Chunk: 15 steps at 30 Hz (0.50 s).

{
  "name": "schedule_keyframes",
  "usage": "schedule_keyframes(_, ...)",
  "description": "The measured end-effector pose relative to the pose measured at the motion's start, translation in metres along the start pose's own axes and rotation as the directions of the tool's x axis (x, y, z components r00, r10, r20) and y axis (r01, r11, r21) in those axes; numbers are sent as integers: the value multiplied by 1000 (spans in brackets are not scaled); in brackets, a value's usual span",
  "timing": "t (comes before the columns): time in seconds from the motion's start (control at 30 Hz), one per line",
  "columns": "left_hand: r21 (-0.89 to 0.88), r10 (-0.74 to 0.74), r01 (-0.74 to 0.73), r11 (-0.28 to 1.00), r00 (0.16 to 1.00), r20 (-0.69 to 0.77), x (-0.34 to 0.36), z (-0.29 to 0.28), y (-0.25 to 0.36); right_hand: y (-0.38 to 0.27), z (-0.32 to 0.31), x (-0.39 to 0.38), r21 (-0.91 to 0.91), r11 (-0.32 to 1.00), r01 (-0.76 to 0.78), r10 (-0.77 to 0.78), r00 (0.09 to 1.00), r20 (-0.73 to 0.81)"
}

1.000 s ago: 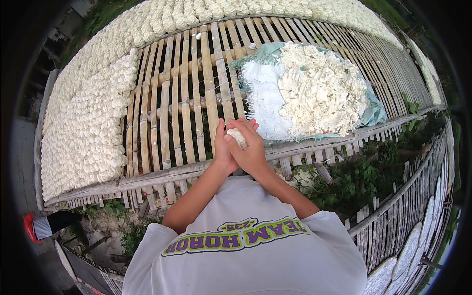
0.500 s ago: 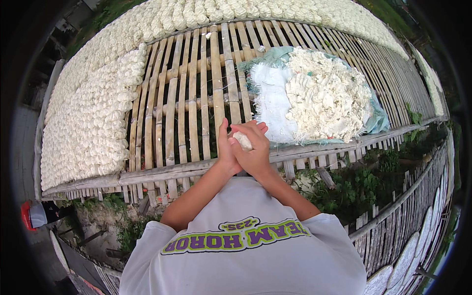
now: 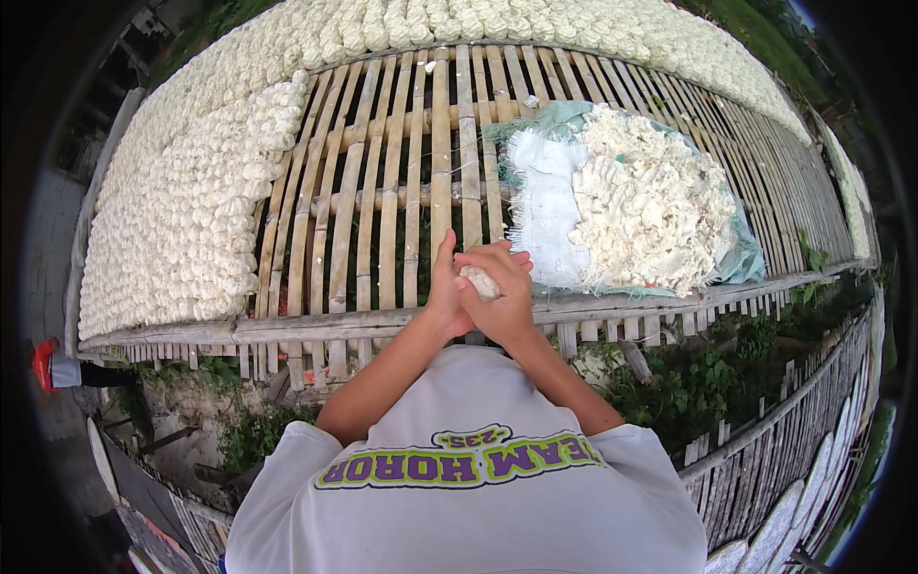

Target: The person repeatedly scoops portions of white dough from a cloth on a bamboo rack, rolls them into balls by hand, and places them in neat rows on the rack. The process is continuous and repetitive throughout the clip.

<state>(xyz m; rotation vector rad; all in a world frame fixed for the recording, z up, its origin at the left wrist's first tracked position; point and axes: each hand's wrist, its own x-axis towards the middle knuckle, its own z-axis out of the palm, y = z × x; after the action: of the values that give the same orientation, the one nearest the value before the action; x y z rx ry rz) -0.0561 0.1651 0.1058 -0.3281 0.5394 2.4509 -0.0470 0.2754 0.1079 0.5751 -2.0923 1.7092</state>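
Hands (image 3: 511,295) shifted slightly rightward in view, clasped together, pale lump (image 3: 480,281) held between them

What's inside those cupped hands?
A pale lump sits between the left hand and the right hand, with part of its surface showing. The rest, and anything else between the palms, is covered.

Left hand (image 3: 447,298) and right hand (image 3: 509,292) cup a whitish lump (image 3: 481,283) | crumbly pile (image 3: 655,206) (quite a heap, from here) on frayed sacking (image 3: 547,210) | slatted rack (image 3: 441,143) beneath | packed pale rounds (image 3: 182,225) leftward
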Motion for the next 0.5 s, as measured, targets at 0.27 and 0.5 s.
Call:
schedule_keyframes(0.27,-56,-56,51,997,994,-96,6,0,-3,7,-6,1,9,998,-58,58,998,6)
schedule_keyframes(0.5,62,-99,101,993,994,-37,7,-13,5,-8,-4,6,36,998,48,-46,998,-46)
